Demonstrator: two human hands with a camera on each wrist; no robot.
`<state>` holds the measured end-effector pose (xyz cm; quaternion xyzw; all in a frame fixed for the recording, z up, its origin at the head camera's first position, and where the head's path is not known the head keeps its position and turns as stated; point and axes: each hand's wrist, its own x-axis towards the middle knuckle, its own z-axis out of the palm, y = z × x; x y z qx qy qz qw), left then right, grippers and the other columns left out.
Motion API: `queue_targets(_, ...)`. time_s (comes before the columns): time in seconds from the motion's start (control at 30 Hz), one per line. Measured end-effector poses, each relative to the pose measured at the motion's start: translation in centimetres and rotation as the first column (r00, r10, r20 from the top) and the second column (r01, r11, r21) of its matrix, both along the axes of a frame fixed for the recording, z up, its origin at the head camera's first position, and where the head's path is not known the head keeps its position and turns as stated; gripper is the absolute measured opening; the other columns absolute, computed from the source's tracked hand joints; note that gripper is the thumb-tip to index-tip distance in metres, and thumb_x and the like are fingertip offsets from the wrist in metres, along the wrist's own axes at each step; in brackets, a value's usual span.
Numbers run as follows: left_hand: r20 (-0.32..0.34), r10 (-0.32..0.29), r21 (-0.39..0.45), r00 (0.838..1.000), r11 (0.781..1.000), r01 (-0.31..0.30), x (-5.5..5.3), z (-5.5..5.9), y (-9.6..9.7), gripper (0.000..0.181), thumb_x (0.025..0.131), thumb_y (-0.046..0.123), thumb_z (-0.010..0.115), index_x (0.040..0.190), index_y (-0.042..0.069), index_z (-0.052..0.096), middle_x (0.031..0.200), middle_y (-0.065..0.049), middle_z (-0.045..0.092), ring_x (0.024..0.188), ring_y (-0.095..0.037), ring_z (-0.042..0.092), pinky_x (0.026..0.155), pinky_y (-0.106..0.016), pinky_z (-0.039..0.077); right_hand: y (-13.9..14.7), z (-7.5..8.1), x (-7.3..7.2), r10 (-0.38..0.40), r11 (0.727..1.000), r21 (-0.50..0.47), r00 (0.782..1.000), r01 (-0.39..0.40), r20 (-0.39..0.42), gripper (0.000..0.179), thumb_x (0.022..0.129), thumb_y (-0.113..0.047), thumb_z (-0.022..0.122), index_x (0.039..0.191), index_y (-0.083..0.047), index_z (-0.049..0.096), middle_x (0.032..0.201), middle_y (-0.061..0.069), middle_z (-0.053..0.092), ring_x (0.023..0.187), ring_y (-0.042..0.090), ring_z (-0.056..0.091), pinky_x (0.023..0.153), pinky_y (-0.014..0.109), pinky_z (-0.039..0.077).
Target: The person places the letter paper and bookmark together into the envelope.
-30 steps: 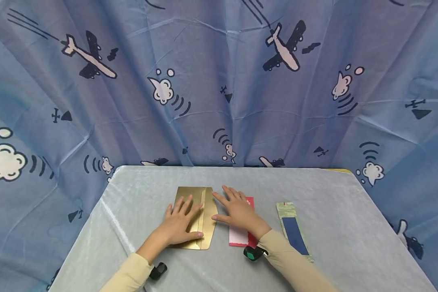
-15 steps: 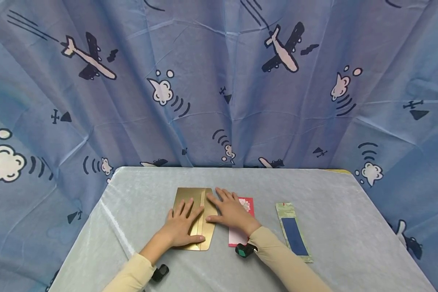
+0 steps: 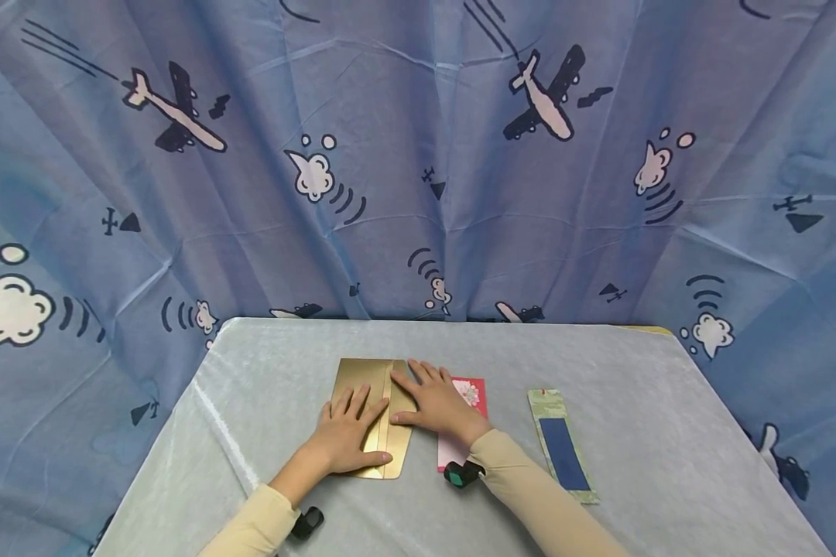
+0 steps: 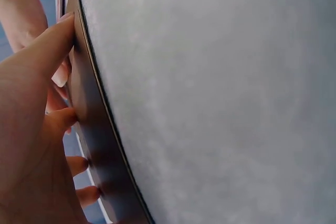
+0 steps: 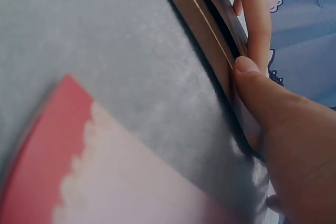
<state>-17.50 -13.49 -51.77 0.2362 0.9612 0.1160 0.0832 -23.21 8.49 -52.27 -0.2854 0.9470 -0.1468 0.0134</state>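
A flat, shiny gold piece (image 3: 364,373), like a wide paper envelope or cover, lies on the table with a crease near its right side. My left hand (image 3: 341,439) rests on its lower left with fingers spread and thumb near the crease. From the right, my right hand (image 3: 440,406) touches the strip beyond the crease with straight fingers. In the left wrist view the gold piece (image 4: 97,108) looks brown and thin, fingertips pressing on its face. Below the right wrist lies a red and pink card (image 3: 449,450) with a flower print, partly hidden.
Farther right lies a narrow green packet (image 3: 563,449) with a dark blue panel. A pale grey cloth covers the table (image 3: 655,433). Behind it hangs a blue curtain (image 3: 390,193) printed with planes. Each wrist wears a small black camera (image 3: 463,473).
My right hand has moved left from beside the gold piece's right edge onto its right strip, uncovering more of the card's flower print. My left hand has slid slightly down and right.
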Motion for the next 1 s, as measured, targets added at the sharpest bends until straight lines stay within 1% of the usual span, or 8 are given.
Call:
queue_targets(0.23, 0.019, 0.021, -0.015, 1.000, 1.000, -0.021, 0.0, 0.4, 0.2, 0.090, 0.083, 0.069, 0.061, 0.155, 0.023, 0.033, 0.165, -0.019, 0.019, 0.150, -0.049, 0.018, 0.109, -0.074, 0.024, 0.0, -0.4, -0.3, -0.012, 1.000, 0.019, 1.000, 0.012, 0.006, 0.083, 0.084, -0.065, 0.063, 0.152, -0.024, 0.041, 0.159, 0.019, 0.034, 0.145, 0.044, 0.034, 0.113, 0.067, 0.027)
queue_targets(0.47, 0.009, 0.027, -0.014, 1.000, 1.000, -0.027, -0.1, 0.6, 0.3, 0.089, 0.083, 0.068, 0.062, 0.155, 0.023, 0.034, 0.165, -0.018, 0.020, 0.150, -0.048, 0.020, 0.108, -0.074, 0.026, -0.1, -0.1, -0.2, -0.019, 0.999, 0.037, 1.000, 0.018, 0.013, 0.083, 0.083, -0.065, 0.064, 0.151, -0.022, 0.042, 0.159, 0.019, 0.034, 0.145, 0.044, 0.034, 0.113, 0.066, 0.028)
queue_targets(0.67, 0.006, 0.030, -0.005, 1.000, 1.000, -0.030, -0.2, 1.0, 0.3, 0.079, 0.088, 0.058, 0.063, 0.154, 0.022, 0.036, 0.165, -0.017, 0.021, 0.149, -0.047, 0.022, 0.108, -0.074, 0.027, -0.2, 0.0, -0.2, -0.016, 0.999, 0.049, 1.000, 0.016, -0.001, 0.082, 0.083, -0.064, 0.065, 0.151, -0.023, 0.043, 0.158, 0.020, 0.036, 0.144, 0.044, 0.035, 0.112, 0.065, 0.030)
queue_targets(0.8, 0.014, 0.028, -0.006, 0.999, 1.000, -0.028, -0.2, 0.9, 0.5, 0.070, 0.091, 0.050, 0.062, 0.152, 0.025, 0.039, 0.165, -0.016, 0.021, 0.149, -0.046, 0.023, 0.107, -0.074, 0.027, -0.2, -0.2, -0.2, -0.007, 1.000, 0.030, 1.000, 0.007, -0.004, 0.083, 0.082, -0.063, 0.067, 0.150, -0.022, 0.043, 0.157, 0.021, 0.037, 0.143, 0.046, 0.036, 0.110, 0.067, 0.031)
queue_targets(0.87, 0.018, 0.029, 0.002, 0.999, 1.000, -0.029, -0.1, 0.8, 0.7, 0.066, 0.091, 0.045, 0.060, 0.151, 0.026, 0.041, 0.165, -0.017, 0.021, 0.149, -0.047, 0.022, 0.107, -0.075, 0.026, -0.2, -0.2, -0.2, -0.001, 1.000, 0.022, 1.000, 0.002, -0.003, 0.084, 0.082, -0.063, 0.067, 0.151, -0.022, 0.043, 0.157, 0.021, 0.037, 0.143, 0.046, 0.036, 0.110, 0.068, 0.031)
queue_targets(1.0, 0.037, 0.048, 0.014, 0.998, 0.999, -0.049, 0.0, 1.1, 1.0, 0.062, 0.090, 0.039, 0.055, 0.150, 0.028, 0.043, 0.164, -0.018, 0.021, 0.148, -0.050, 0.022, 0.105, -0.077, 0.026, -0.2, -0.2, -0.2, 0.004, 1.000, 0.014, 1.000, -0.004, -0.004, 0.084, 0.081, -0.062, 0.068, 0.150, -0.022, 0.043, 0.156, 0.021, 0.037, 0.142, 0.046, 0.037, 0.109, 0.069, 0.031)
